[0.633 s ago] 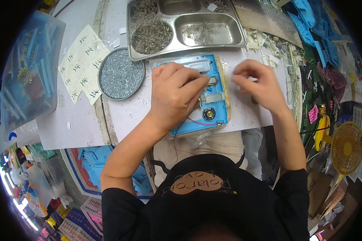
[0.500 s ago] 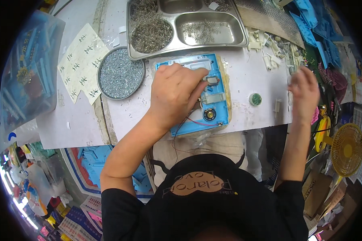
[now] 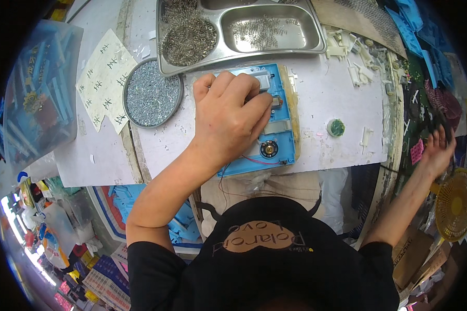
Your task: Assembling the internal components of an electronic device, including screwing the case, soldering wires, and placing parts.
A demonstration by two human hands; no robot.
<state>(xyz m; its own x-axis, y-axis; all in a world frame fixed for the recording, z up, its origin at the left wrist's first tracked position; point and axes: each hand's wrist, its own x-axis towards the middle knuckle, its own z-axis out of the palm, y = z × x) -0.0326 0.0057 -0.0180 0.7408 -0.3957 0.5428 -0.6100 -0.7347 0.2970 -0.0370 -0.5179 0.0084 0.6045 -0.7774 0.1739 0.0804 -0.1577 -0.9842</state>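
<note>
My left hand (image 3: 228, 111) lies over a blue plastic casing (image 3: 233, 167), its fingers curled. Its thumb and forefinger press together at a small metal-cased part (image 3: 277, 102), and whatever lies between them is hidden. A round speaker (image 3: 269, 149) sits in the casing's near part, with thin red and dark wires (image 3: 244, 156) beside it. Out past the table's right edge, my right hand (image 3: 437, 153) has its fingers bent round a dark object (image 3: 439, 123) with a black cable near it. That object is too unclear to name.
A steel compartment tray (image 3: 238, 58) of small springs stands beyond the casing. Left of it are a round dish (image 3: 179, 98) of small metal screws, a marked paper sheet (image 3: 96, 85) and a bag of blue parts (image 3: 41, 88). A green-topped round piece (image 3: 336, 128) and white plastic parts (image 3: 362, 72) lie right.
My right hand has moved right, from above the table edge to the dark object beyond it. My left hand stays over the casing, its fingers slightly shifted.
</note>
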